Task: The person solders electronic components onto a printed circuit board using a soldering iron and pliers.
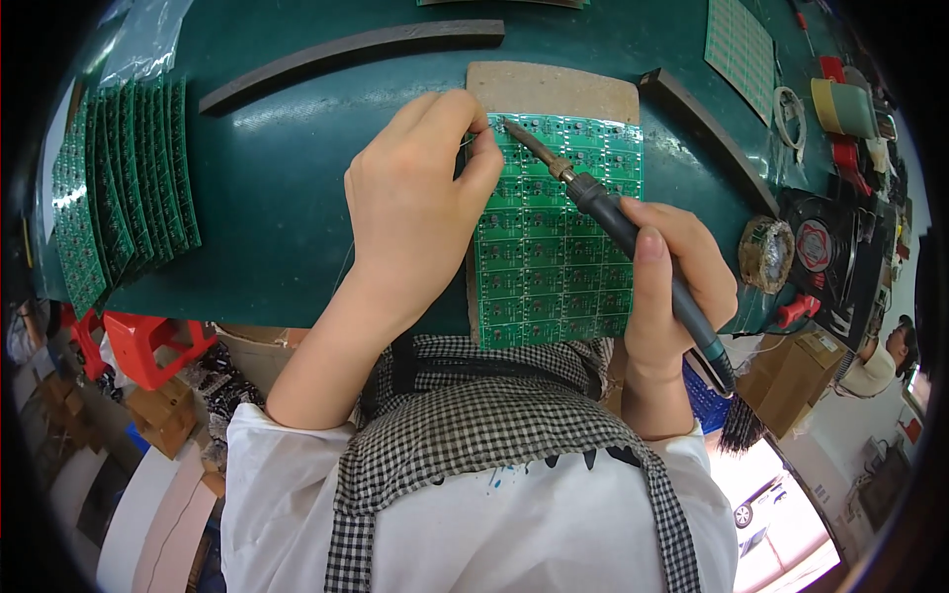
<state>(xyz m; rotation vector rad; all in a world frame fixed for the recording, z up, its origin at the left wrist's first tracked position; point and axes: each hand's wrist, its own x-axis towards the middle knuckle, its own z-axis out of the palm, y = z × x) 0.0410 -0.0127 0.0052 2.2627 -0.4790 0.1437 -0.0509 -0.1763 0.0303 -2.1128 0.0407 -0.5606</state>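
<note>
My right hand (682, 277) grips a soldering iron (615, 219) by its dark handle, thumb and fingers wrapped round it. The iron's tip points at the upper left part of a green circuit board panel (539, 255), among small dark parts. Close to that tip, my left hand (410, 193) is closed in a pinch on a thin solder wire (467, 143); most of the strand is hidden by the hand. The panel, divided into several rows of small boards, lies on a brown backing board (554, 87) that shows above its far edge.
Several green panels (129, 183) stand in a row at left. Dark bars (356, 57) lie beyond and right of the work. At right are another panel (739, 54), a round tin (766, 252), a black fan (820, 242) and tape rolls (840, 107). A red stool (153, 346) stands below left.
</note>
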